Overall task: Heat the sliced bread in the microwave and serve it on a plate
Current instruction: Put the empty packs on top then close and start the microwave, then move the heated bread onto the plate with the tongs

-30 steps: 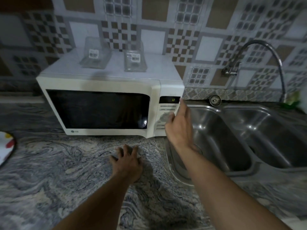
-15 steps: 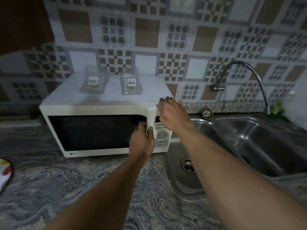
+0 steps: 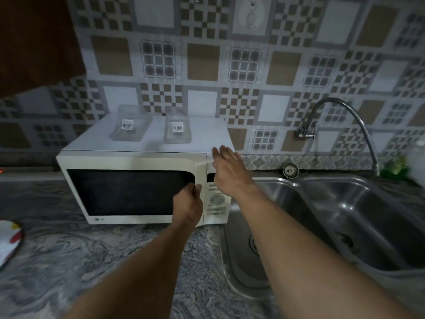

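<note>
The white microwave (image 3: 128,192) is sitting on the marbled desk (image 3: 92,261), its door (image 3: 138,163) looking closed. The left hand (image 3: 187,203) is curling its fingers round the door's 3 o'clock edge, gripping it. The right hand (image 3: 230,173) is lying flat, fingers straight, against the microwave's 1 o'clock top corner. A patterned plate (image 3: 9,242) is resting at the microwave's 8 o'clock, and the steel sink (image 3: 322,203) is lying at its 3 o'clock.
</note>
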